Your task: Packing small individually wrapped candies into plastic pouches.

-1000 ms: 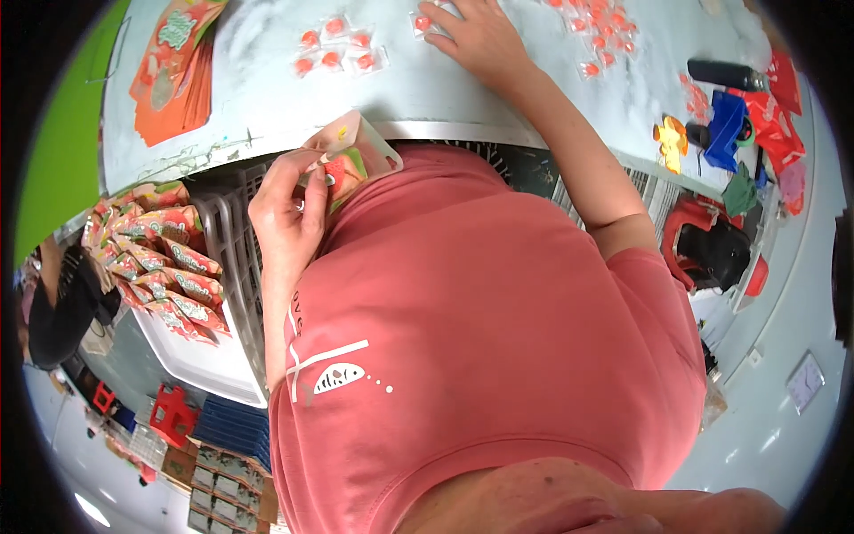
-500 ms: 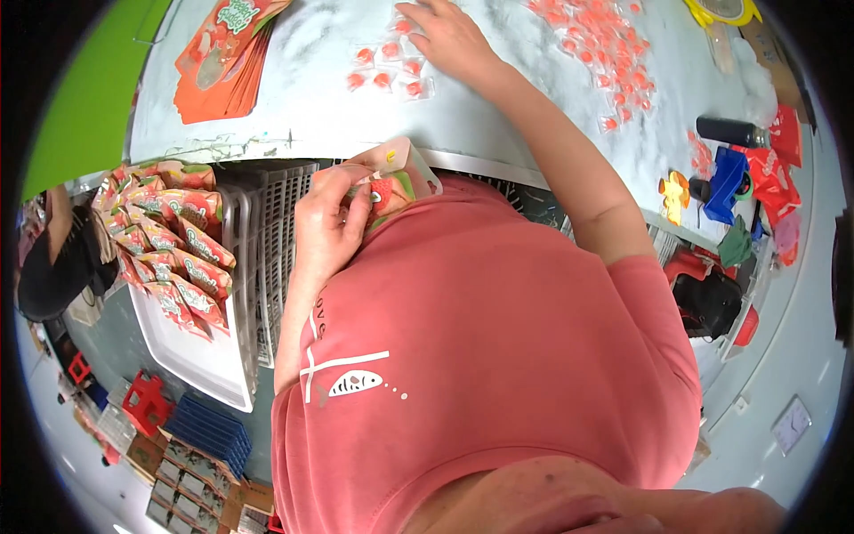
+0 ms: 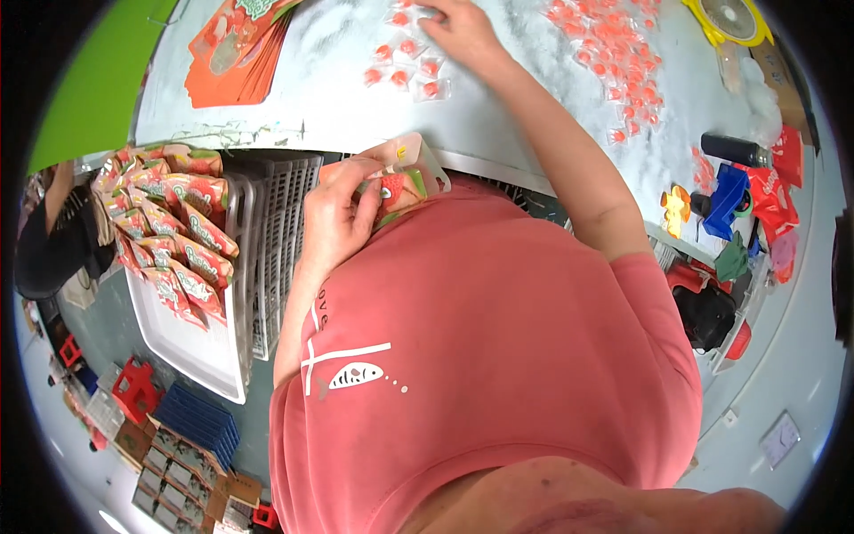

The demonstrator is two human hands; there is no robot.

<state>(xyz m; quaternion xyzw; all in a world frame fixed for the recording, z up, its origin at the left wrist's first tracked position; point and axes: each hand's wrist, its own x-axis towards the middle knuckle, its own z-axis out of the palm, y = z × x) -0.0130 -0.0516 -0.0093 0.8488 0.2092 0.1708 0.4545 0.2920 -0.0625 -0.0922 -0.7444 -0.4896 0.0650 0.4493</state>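
Observation:
At the table's near edge my left hand (image 3: 338,209) is closed on a red and green printed pouch (image 3: 402,192). Its thumb and fingers pinch the pouch's side. A clear plastic holder (image 3: 431,158) stands against the pouch. My right hand (image 3: 464,37) reaches over the table at the top of the view, thumb and forefinger apart, partly cut off by the frame. Close beside it lies a small group of red candies (image 3: 407,48) in clear wrappers. A larger heap of the same wrapped candies (image 3: 614,58) spreads to the right.
Flat orange pouches (image 3: 233,62) are stacked at the table's far left. Filled pouches (image 3: 182,227) stand in a white tray (image 3: 191,363) beside stacked crates (image 3: 283,205). A black bottle (image 3: 735,149), blue tape dispenser (image 3: 728,200) and yellow-rimmed fan (image 3: 729,18) sit at right.
My right hand has shifted slightly up toward the frame's top edge, beside the small candy group. The left hand still grips the pouch. The whole view has shifted a little.

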